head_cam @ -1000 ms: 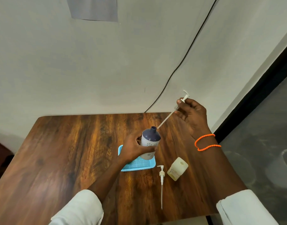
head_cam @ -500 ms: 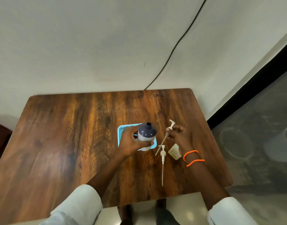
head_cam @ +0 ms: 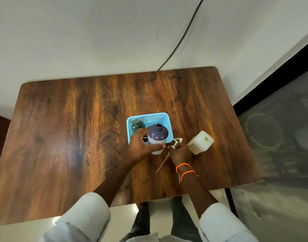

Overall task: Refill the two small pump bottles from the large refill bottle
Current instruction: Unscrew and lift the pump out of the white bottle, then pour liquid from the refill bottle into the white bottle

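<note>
Pump [head_cam: 176,143] now out of the big purple bottle [head_cam: 157,137] and down low by the table [head_cam: 80,137] — pulled high in the air a moment ago. Right hand [head_cam: 180,152] pinching it near the head, long thin tube pointing back across the wood. Left hand [head_cam: 141,145] wrapped round the big bottle, standing up at the front edge of the blue basket [head_cam: 164,117], mouth open. Ready for pouring, probably.

Smooth round purple bottle, white label. Cream square bottle [head_cam: 201,144] just right of the hand — top off, small round hole showing. Green pump bottle [head_cam: 136,125] inside the basket, pump still on. Basket plastic, with tiny holes like a net. Shiny brown wood, streaky grain.
</note>
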